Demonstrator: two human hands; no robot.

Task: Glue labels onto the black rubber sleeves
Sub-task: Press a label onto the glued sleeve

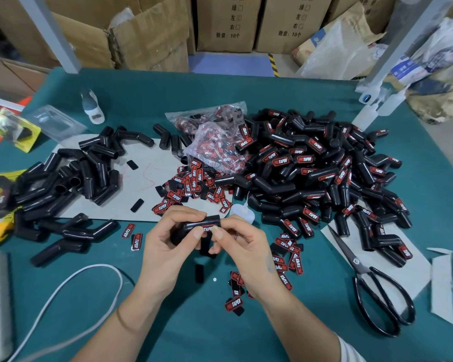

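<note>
bare sleeves (89, 165) left, labelled pile (324, 178) right, scissors (372, 280) near right.

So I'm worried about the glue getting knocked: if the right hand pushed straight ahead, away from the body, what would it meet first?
Probably the small clear glue bottle just beyond the right hand, then the labelled sleeves pile; depth is unclear.

glossy black rubber sleeves (285, 178) on matt teal cloth table (246, 100).

Even overhead light, soft shadows cast under the hands, glare seen on glossy sleeves (277, 178), edges bowed by wide-angle distortion, left margin blurred
</note>
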